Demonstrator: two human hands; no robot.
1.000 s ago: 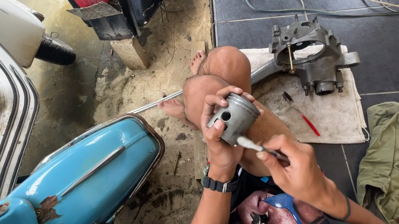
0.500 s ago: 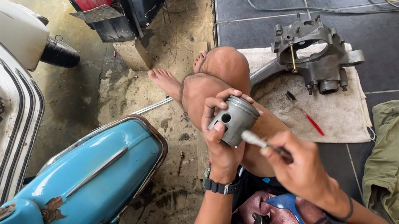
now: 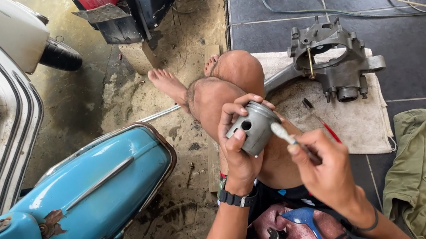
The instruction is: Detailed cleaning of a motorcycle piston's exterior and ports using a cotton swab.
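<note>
Dirty concrete floor [image 3: 122,94] — dark tiles [image 3: 413,74], stained cloth [image 3: 358,124]

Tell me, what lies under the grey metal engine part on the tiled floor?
The engine part rests on a stained pale cloth spread over the dark tiles. A small red-handled tool lies on the same cloth nearby. What is directly beneath the part is hidden.

a scooter repair workshop: blue scooter body panel [image 3: 93,197], grey cast-metal engine casing [image 3: 332,59] on stained cloth [image 3: 363,123], oily concrete floor [image 3: 184,222].
</note>
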